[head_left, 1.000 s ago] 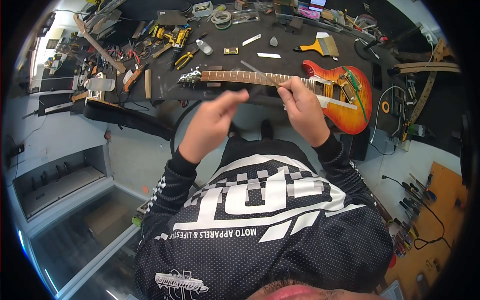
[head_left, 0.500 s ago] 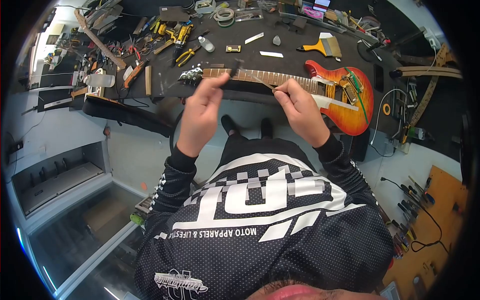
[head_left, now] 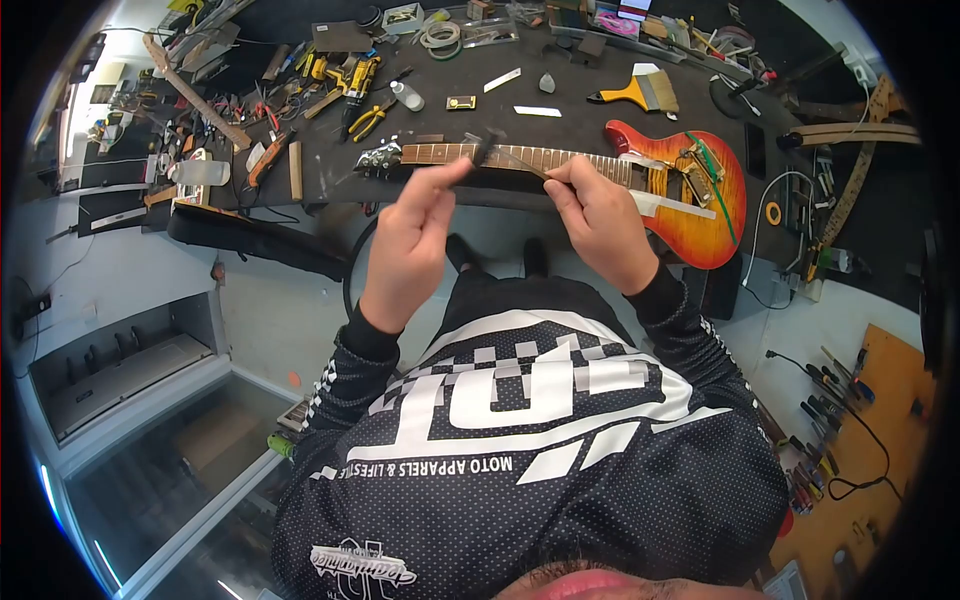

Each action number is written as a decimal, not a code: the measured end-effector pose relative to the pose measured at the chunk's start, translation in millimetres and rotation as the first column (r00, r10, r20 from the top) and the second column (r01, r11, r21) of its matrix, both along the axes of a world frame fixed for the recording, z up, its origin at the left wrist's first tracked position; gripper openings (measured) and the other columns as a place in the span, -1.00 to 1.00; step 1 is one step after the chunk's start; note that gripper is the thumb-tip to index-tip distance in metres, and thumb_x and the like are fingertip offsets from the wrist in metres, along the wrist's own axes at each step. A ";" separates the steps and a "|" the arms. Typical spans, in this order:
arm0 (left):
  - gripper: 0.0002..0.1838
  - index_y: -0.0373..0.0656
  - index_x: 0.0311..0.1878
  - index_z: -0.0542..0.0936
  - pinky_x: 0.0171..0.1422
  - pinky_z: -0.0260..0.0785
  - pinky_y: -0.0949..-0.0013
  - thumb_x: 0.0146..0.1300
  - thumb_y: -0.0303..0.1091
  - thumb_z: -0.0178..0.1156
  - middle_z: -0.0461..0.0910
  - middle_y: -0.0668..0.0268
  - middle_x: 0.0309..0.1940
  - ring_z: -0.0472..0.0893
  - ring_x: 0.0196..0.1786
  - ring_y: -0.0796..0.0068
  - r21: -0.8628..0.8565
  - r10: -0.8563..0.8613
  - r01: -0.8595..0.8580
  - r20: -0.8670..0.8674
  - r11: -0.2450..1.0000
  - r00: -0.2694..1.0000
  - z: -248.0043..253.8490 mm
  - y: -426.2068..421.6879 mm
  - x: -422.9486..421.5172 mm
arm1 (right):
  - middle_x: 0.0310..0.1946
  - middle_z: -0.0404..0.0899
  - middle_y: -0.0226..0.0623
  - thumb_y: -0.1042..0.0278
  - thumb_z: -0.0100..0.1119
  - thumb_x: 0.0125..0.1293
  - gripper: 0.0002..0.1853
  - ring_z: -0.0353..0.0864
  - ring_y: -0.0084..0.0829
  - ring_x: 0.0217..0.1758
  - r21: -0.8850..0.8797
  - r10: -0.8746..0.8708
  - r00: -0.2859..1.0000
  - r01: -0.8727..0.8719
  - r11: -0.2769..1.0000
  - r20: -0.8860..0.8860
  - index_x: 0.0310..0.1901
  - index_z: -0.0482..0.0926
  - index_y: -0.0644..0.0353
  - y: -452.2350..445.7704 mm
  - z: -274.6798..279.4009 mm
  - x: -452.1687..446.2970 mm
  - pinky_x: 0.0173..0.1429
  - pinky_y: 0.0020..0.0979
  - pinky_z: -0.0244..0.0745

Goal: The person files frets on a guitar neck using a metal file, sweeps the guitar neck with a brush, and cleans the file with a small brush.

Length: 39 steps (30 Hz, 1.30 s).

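As the left hand grips something dark, the right hand pinches a strip.

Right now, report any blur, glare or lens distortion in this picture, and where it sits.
Head view: blur smears the small dark object beside the bare left hand's fingers; head view: wide-angle curvature bows the long black workbench, with black corners; head view: white light washes out the upper left; head view: the red-orange sunburst guitar looks comparatively sharp.
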<state>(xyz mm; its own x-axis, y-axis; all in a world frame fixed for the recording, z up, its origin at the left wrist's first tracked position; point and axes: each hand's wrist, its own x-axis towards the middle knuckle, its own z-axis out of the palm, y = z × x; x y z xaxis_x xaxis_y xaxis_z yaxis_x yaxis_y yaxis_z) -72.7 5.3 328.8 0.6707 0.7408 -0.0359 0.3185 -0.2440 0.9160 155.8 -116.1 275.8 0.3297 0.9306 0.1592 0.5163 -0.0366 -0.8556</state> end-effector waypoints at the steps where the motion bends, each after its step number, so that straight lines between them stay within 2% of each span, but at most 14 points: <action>1: -0.60 -0.18 0.45 0.71 -0.13 0.30 0.53 0.67 -0.59 0.14 0.54 0.49 -0.31 0.38 -0.27 0.72 -0.018 0.071 -0.071 -0.008 0.997 0.997 5.0 2.0 4.2 | -0.32 0.75 -0.08 0.33 0.27 0.68 -0.84 0.79 0.05 -0.27 0.027 -0.006 1.000 0.005 1.000 0.025 -0.02 0.56 0.23 0.9 -0.8 -1.8 -0.19 -0.07 0.60; 4: -0.62 -0.16 0.46 0.70 -0.20 0.25 0.55 0.72 -0.55 0.11 0.57 0.49 -0.29 0.34 -0.29 0.74 0.051 -0.206 0.210 -0.064 0.976 0.976 -5.4 -0.2 7.4 | -0.33 0.75 -0.07 0.33 0.27 0.68 -0.85 0.78 0.08 -0.27 0.045 -0.050 0.998 0.048 0.998 0.043 -0.03 0.56 0.22 2.0 -4.7 3.4 -0.19 -0.04 0.60; 7: -0.63 -0.17 0.44 0.69 -0.15 0.35 0.48 0.71 -0.54 0.12 0.66 0.39 -0.28 0.47 -0.29 0.64 0.025 -0.128 0.128 -0.003 0.991 0.992 -1.7 -3.6 8.9 | -0.32 0.76 -0.06 0.33 0.27 0.68 -0.84 0.78 0.09 -0.27 0.023 -0.053 0.997 0.052 0.998 0.049 -0.03 0.55 0.22 -0.4 1.6 5.3 -0.19 -0.03 0.61; 9: -0.64 -0.19 0.38 0.72 0.04 0.54 0.36 0.65 -0.57 0.16 0.79 0.17 -0.22 0.69 -0.22 0.44 -0.026 0.063 -0.062 0.030 0.998 0.998 10.5 3.3 14.1 | -0.31 0.77 -0.05 0.33 0.27 0.68 -0.84 0.79 0.10 -0.27 0.029 -0.053 0.997 0.051 0.998 0.058 -0.02 0.55 0.23 -1.7 2.6 2.0 -0.18 -0.03 0.61; 13: -0.64 -0.17 0.42 0.70 -0.19 0.41 0.46 0.72 -0.53 0.10 0.74 0.32 -0.29 0.50 -0.35 0.68 0.076 -0.312 0.315 -0.056 0.946 0.949 -10.6 3.0 12.5 | -0.30 0.77 -0.04 0.32 0.28 0.68 -0.84 0.79 0.11 -0.25 0.035 -0.066 0.997 0.065 0.997 0.025 -0.01 0.56 0.23 -1.0 -3.7 4.7 -0.17 -0.03 0.61; 16: -0.65 -0.21 0.39 0.71 -0.02 0.52 0.38 0.69 -0.55 0.12 0.81 0.23 -0.19 0.65 -0.24 0.50 -0.042 -0.047 0.045 -0.064 0.998 0.997 2.7 3.0 13.0 | -0.29 0.77 -0.02 0.32 0.27 0.68 -0.84 0.80 0.11 -0.23 0.017 -0.046 0.999 0.046 0.999 0.014 0.00 0.56 0.23 -3.1 -1.8 2.4 -0.16 -0.02 0.61; 18: -0.66 -0.21 0.38 0.72 0.04 0.55 0.35 0.67 -0.55 0.13 0.84 0.20 -0.16 0.70 -0.20 0.44 -0.015 -0.008 0.007 -0.071 1.000 0.997 7.4 2.9 20.4 | -0.29 0.77 -0.02 0.32 0.26 0.69 -0.84 0.80 0.11 -0.23 0.021 -0.039 0.999 0.039 0.999 0.032 0.00 0.56 0.23 -1.0 -3.1 3.1 -0.16 -0.01 0.61; 21: -0.63 -0.17 0.48 0.68 -0.26 0.16 0.58 0.77 -0.51 0.06 0.60 0.55 -0.28 0.29 -0.34 0.81 -0.014 -0.313 0.313 -0.082 0.950 0.946 -6.6 5.8 14.8 | -0.28 0.78 -0.02 0.31 0.25 0.70 -0.84 0.80 0.11 -0.22 0.007 -0.053 0.998 0.053 0.999 0.027 0.01 0.56 0.22 0.1 -10.6 6.0 -0.15 0.01 0.61; 26: -0.68 -0.23 0.36 0.72 -0.03 0.53 0.36 0.69 -0.51 0.14 0.82 0.24 -0.24 0.64 -0.29 0.48 -0.016 0.023 -0.024 -0.079 1.000 0.997 -0.7 5.5 22.5 | -0.27 0.78 -0.02 0.31 0.22 0.71 -0.85 0.80 0.11 -0.21 0.013 -0.025 1.000 0.025 1.000 0.001 0.02 0.56 0.22 -5.7 -10.9 2.6 -0.14 0.02 0.61; 30: -0.62 -0.13 0.48 0.67 -0.23 0.20 0.54 0.77 -0.50 0.07 0.47 0.54 -0.38 0.28 -0.34 0.76 -0.059 -0.358 0.354 -0.159 0.934 0.920 -15.4 1.0 14.8 | -0.26 0.79 -0.02 0.30 0.22 0.72 -0.84 0.81 0.11 -0.19 -0.046 -0.047 0.999 0.048 0.998 0.018 0.02 0.56 0.22 -5.6 -19.6 12.0 -0.13 0.02 0.62; 34: -0.66 -0.24 0.38 0.70 -0.04 0.54 0.28 0.66 -0.50 0.14 0.83 0.25 -0.28 0.70 -0.31 0.34 -0.005 0.046 -0.046 -0.097 0.999 0.994 -5.2 2.4 24.6 | -0.26 0.79 -0.01 0.29 0.22 0.72 -0.83 0.81 0.13 -0.18 -0.072 -0.024 1.000 0.023 0.997 -0.013 0.03 0.57 0.22 -12.1 -16.5 6.4 -0.12 0.03 0.63; 36: -0.65 -0.21 0.40 0.68 -0.11 0.53 0.23 0.66 -0.51 0.13 0.81 0.23 -0.31 0.71 -0.34 0.28 -0.063 -0.187 0.183 -0.062 0.981 0.980 -26.7 3.0 23.4 | -0.27 0.78 -0.01 0.29 0.22 0.72 -0.83 0.81 0.12 -0.19 -0.055 -0.036 0.999 0.034 0.998 -0.022 0.03 0.58 0.22 -11.7 -25.8 6.1 -0.12 0.01 0.62; 38: -0.64 -0.17 0.42 0.65 -0.16 0.51 0.12 0.67 -0.47 0.14 0.79 0.14 -0.33 0.74 -0.34 0.07 0.066 -0.367 0.369 -0.035 0.927 0.929 -48.0 -0.6 17.6 | -0.28 0.76 -0.01 0.28 0.23 0.71 -0.82 0.80 0.09 -0.21 -0.048 -0.084 0.996 0.082 0.995 -0.027 0.03 0.59 0.23 -14.8 -39.2 14.8 -0.12 -0.03 0.62; 39: -0.65 -0.17 0.41 0.66 -0.19 0.46 0.21 0.68 -0.46 0.15 0.73 0.20 -0.36 0.63 -0.37 0.24 0.023 -0.300 0.303 -0.106 0.953 0.948 -43.2 -1.9 17.5 | -0.28 0.76 -0.01 0.28 0.24 0.71 -0.82 0.79 0.07 -0.22 -0.072 -0.102 0.994 0.099 0.992 -0.048 0.04 0.60 0.23 -16.1 -40.6 21.0 -0.12 -0.05 0.62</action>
